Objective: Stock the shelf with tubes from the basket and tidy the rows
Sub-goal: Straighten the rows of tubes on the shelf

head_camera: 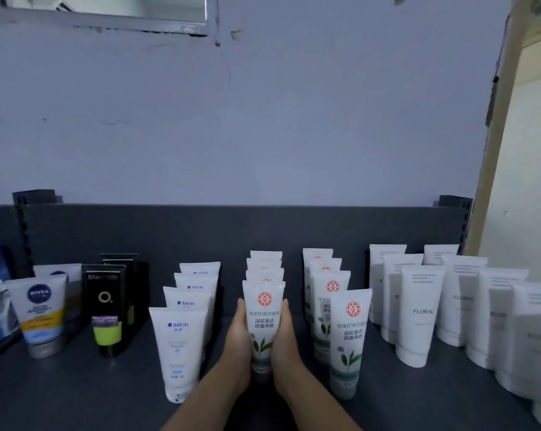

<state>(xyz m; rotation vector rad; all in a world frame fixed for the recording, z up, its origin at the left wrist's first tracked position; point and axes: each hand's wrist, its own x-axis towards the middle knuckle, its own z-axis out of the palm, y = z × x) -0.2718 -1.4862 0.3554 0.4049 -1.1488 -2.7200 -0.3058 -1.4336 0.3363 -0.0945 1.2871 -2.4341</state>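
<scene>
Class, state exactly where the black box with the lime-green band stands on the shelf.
In the head view, the black box stands at the shelf's left, between the Nivea tube and the Manting row.

Held item: white soft-plastic green-tea tube [264, 318], smooth, faint sheen, pressed between bare left hand [238, 340] and right hand [286, 340]
Under the grip: dark grey shelf board [76, 387], matt
Far left of the grip: silver cap [44, 349] on a white-and-yellow tube, metallic gloss
</scene>
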